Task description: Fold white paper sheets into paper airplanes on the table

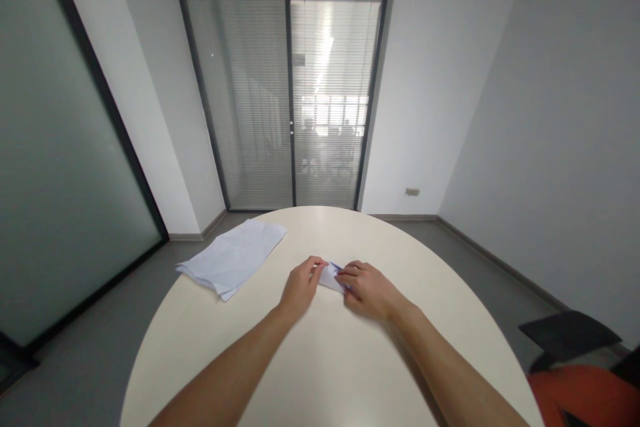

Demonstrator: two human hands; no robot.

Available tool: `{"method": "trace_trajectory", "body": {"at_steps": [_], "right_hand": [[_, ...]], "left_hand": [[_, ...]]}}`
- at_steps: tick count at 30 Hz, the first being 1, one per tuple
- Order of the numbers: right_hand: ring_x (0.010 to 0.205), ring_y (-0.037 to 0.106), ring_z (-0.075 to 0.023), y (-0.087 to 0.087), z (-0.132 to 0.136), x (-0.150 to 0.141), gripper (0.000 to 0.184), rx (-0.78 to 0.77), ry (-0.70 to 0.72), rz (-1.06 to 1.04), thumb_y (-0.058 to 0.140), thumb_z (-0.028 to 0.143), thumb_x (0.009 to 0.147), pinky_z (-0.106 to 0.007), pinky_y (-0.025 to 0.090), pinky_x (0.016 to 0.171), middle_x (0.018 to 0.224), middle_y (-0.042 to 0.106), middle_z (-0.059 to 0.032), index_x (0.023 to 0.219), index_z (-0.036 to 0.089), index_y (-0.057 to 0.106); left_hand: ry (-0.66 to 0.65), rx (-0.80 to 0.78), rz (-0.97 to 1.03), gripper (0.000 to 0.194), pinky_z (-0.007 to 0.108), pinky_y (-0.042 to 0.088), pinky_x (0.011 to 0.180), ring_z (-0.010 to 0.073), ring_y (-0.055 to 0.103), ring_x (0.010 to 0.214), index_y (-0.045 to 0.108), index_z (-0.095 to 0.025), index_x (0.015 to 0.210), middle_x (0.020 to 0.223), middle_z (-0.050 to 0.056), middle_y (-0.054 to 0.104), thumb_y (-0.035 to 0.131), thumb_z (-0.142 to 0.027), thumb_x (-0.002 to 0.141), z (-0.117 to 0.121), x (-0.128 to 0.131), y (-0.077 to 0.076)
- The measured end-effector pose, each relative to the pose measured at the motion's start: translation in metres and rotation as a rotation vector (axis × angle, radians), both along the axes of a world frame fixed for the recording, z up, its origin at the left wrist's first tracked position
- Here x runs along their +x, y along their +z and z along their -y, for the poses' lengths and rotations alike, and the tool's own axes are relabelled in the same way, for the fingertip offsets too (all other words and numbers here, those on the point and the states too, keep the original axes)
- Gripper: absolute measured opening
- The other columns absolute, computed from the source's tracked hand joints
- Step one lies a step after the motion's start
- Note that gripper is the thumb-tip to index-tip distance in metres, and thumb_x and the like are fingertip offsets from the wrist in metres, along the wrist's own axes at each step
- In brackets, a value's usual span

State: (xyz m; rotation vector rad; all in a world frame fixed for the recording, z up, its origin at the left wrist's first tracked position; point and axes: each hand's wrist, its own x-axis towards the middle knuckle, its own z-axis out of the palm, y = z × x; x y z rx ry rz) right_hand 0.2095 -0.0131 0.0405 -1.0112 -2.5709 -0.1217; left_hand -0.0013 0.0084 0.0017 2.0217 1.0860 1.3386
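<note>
Between my hands, over the middle of the round table, is a small folded piece of white paper with creased edges and a bluish shaded side. The fingers of my left hand pinch its left end. On the right, my right hand has its fingers bent over the other end and pressed on it. My right fingers cover part of the folded paper, so its full shape is hidden.
A loose stack of white paper sheets lies at the left of the cream table, reaching over its edge. An orange chair with a black armrest stands at the lower right. Glass doors with blinds are beyond.
</note>
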Motion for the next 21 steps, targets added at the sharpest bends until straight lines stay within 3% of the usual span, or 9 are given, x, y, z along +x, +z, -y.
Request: {"method": "trace_trajectory", "body": {"at_steps": [10, 15, 21], "right_hand": [[0.118, 0.056, -0.0284, 0.005, 0.002, 0.004, 0.047, -0.034, -0.002, 0.036, 0.058, 0.021, 0.073, -0.041, 0.042, 0.101, 0.129, 0.066, -0.0081, 0.119, 0.021, 0.069], [0.122, 0.054, -0.0296, 0.009, 0.005, 0.001, 0.04, -0.06, -0.055, 0.106, 0.061, 0.028, 0.075, -0.041, 0.038, 0.103, 0.118, 0.072, -0.0078, 0.114, 0.022, 0.07], [0.107, 0.062, -0.0255, 0.017, 0.008, 0.001, 0.027, -0.04, -0.1, 0.149, 0.054, 0.03, 0.09, -0.037, 0.037, 0.096, 0.101, 0.075, -0.0089, 0.108, 0.023, 0.074]], "left_hand": [[-0.05, 0.049, -0.008, 0.025, 0.027, 0.051, 0.084, 0.0174, 0.066, 0.094, 0.067, -0.02, 0.105, 0.104, 0.005, 0.072, 0.045, -0.03, 0.101, 0.001, -0.001, 0.001], [-0.062, 0.037, 0.003, 0.025, 0.027, 0.051, 0.084, 0.0174, 0.066, 0.093, 0.067, -0.02, 0.105, 0.103, 0.005, 0.072, 0.045, -0.03, 0.101, 0.001, -0.002, 0.002], [-0.071, 0.021, 0.008, 0.024, 0.027, 0.05, 0.083, 0.017, 0.066, 0.09, 0.067, -0.02, 0.105, 0.099, 0.004, 0.072, 0.046, -0.029, 0.1, 0.004, -0.002, 0.003]]}}
